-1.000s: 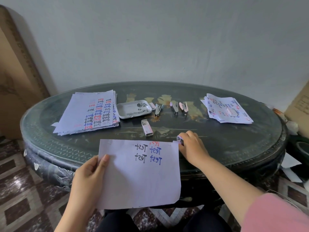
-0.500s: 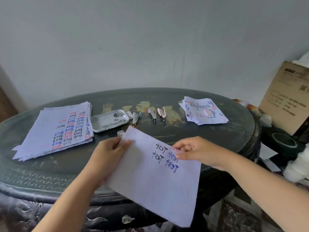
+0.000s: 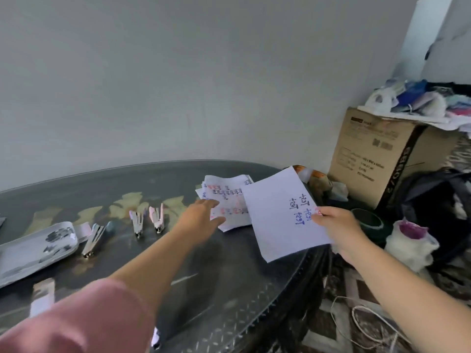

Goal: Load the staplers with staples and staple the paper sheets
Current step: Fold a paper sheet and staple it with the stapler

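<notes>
A paper sheet is pinched in the right hand's grip, while the left hand is held, grip open, at the paper stack on the tabletop.

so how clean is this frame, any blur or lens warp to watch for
Head view: wide-angle warp bows the dark oval glass-topped table and swells the near pink sleeve; motion blur smears the three small metal staplers and white plastic tray; writing on the white paper sheet pinched by the right hand is soft; light flat, no hard shadows.
</notes>
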A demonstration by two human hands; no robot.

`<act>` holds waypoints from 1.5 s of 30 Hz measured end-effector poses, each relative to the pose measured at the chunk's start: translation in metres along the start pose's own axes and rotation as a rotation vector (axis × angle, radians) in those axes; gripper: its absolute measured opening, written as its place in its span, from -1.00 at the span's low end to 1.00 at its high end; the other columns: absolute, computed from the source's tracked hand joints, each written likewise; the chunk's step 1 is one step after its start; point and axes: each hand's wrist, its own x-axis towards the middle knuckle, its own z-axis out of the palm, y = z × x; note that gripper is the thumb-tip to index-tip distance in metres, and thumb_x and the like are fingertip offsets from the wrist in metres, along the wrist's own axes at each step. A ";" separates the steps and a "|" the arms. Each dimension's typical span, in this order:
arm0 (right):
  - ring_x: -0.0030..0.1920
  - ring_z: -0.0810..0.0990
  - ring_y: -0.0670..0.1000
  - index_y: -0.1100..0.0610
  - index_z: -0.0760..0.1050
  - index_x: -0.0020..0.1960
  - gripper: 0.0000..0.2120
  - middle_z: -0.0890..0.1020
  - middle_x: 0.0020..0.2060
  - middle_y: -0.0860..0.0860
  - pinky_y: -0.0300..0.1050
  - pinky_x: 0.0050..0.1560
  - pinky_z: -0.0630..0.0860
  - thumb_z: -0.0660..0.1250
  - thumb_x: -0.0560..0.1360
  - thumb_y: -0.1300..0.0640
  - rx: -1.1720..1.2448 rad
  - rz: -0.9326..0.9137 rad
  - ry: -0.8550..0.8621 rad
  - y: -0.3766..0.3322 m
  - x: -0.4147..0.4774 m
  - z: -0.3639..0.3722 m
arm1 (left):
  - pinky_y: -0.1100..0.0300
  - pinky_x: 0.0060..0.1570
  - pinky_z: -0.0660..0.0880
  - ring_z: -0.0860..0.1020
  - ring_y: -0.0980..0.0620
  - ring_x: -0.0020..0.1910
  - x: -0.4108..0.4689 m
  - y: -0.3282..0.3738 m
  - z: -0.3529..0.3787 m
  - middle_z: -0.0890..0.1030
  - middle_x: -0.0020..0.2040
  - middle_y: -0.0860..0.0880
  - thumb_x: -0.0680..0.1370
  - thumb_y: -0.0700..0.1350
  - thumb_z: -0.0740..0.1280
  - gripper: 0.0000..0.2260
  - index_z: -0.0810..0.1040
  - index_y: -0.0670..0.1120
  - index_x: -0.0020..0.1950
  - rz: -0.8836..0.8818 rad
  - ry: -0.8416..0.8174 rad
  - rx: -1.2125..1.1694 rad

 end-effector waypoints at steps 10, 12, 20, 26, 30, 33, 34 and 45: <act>0.01 0.61 0.05 0.11 0.53 0.22 -0.76 0.63 0.10 0.03 -0.11 -0.13 0.59 0.29 0.56 0.17 -0.271 -0.116 0.072 -0.005 0.077 0.023 | 0.06 0.33 0.26 0.31 -0.08 0.39 0.112 0.018 0.061 0.37 0.40 -0.03 0.53 0.16 0.26 -0.44 0.26 -0.05 0.45 0.077 -0.184 0.162; -0.02 0.61 0.03 0.07 0.51 0.22 -0.76 0.63 0.08 0.03 -0.10 -0.15 0.60 0.28 0.56 0.17 -0.267 -0.113 0.077 -0.007 0.085 0.029 | 0.07 0.28 0.30 0.36 -0.09 0.33 0.115 0.014 0.068 0.42 0.31 -0.05 0.53 0.18 0.26 -0.48 0.32 -0.06 0.39 0.089 -0.150 0.168; -0.09 0.65 0.08 -0.03 0.60 -0.11 -0.77 0.68 -0.12 -0.04 0.05 -0.03 0.62 0.22 0.54 0.22 -0.161 -0.187 0.050 -0.042 0.094 0.070 | -0.07 0.33 0.26 0.36 -0.02 0.32 0.110 -0.012 0.037 0.44 0.31 0.00 0.56 0.08 0.21 -0.59 0.35 -0.05 0.36 -0.025 0.261 -0.175; -0.33 0.51 0.06 0.14 0.54 -0.23 -0.81 0.50 -0.37 0.01 -0.21 -0.47 0.39 0.25 0.53 0.24 -0.347 -0.199 -0.010 -0.028 0.086 0.131 | -0.14 0.29 0.32 0.36 -0.12 0.32 0.099 -0.019 0.025 0.34 0.38 -0.08 0.57 0.11 0.19 -0.51 0.24 -0.04 0.45 -0.146 0.232 -0.173; -0.09 0.57 0.16 0.18 0.54 -0.01 -0.78 0.61 -0.02 0.14 -0.16 -0.27 0.41 0.34 0.52 0.02 -0.683 -0.217 0.076 -0.007 0.088 0.145 | -0.13 0.34 0.27 0.29 -0.13 0.39 0.096 -0.007 0.037 0.25 0.47 -0.05 0.59 0.10 0.18 -0.47 0.12 0.00 0.51 -0.043 0.054 0.033; 0.14 0.52 0.20 0.14 0.49 0.21 -0.63 0.51 0.16 0.15 0.00 0.12 0.40 0.31 0.53 -0.09 -0.856 -0.288 0.118 0.000 0.084 0.141 | -0.08 0.40 0.15 0.26 -0.08 0.43 0.101 0.002 0.045 0.30 0.47 0.00 0.58 0.15 0.17 -0.46 0.12 0.04 0.50 0.063 -0.064 0.253; 0.16 0.51 0.21 0.13 0.47 0.23 -0.61 0.49 0.17 0.16 0.02 0.15 0.38 0.30 0.53 -0.11 -0.876 -0.302 0.117 0.002 0.084 0.138 | -0.04 0.40 0.14 0.27 -0.08 0.42 0.102 0.004 0.048 0.31 0.46 0.00 0.58 0.17 0.15 -0.47 0.12 0.05 0.50 0.071 -0.114 0.319; 0.04 0.49 0.10 0.07 0.52 0.09 -0.78 0.50 -0.02 0.01 -0.03 0.12 0.40 0.25 0.53 -0.02 -0.809 -0.799 -0.084 0.007 -0.027 0.134 | -0.01 0.45 0.11 0.23 -0.05 0.46 0.042 -0.023 0.030 0.26 0.50 0.01 0.60 0.08 0.16 -0.50 0.16 0.02 0.51 -0.011 0.077 0.100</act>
